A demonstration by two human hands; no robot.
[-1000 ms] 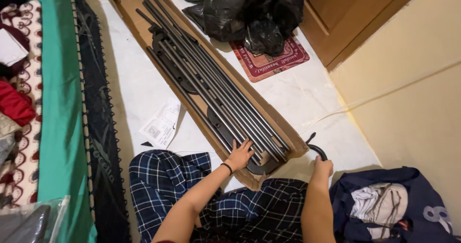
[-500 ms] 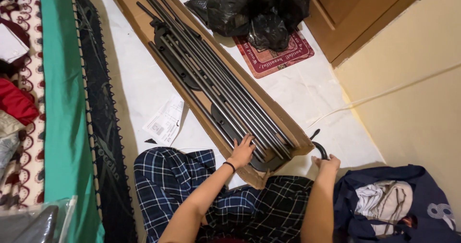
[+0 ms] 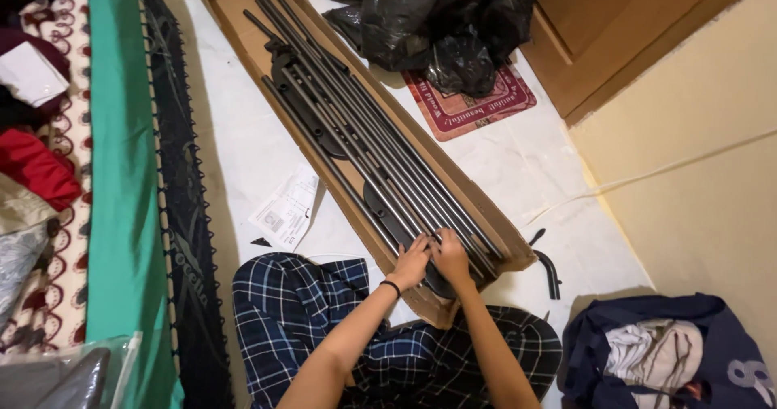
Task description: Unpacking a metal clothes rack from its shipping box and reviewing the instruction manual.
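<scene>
Left hand (image 3: 411, 262) and right hand (image 3: 447, 255) side by side, fingers curled on metal rods (image 3: 380, 162) in cardboard box (image 3: 453, 184). Grip one rod firmly, lift level, avoid snagging neighbours.

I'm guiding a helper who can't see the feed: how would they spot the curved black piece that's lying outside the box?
Start at the long cardboard box running diagonally across the white floor. Go to its near end, where both hands rest on the metal tubes. Just right of that corner lies the curved black piece, alone on the floor: short and bent, unlike the long straight tubes.
</scene>
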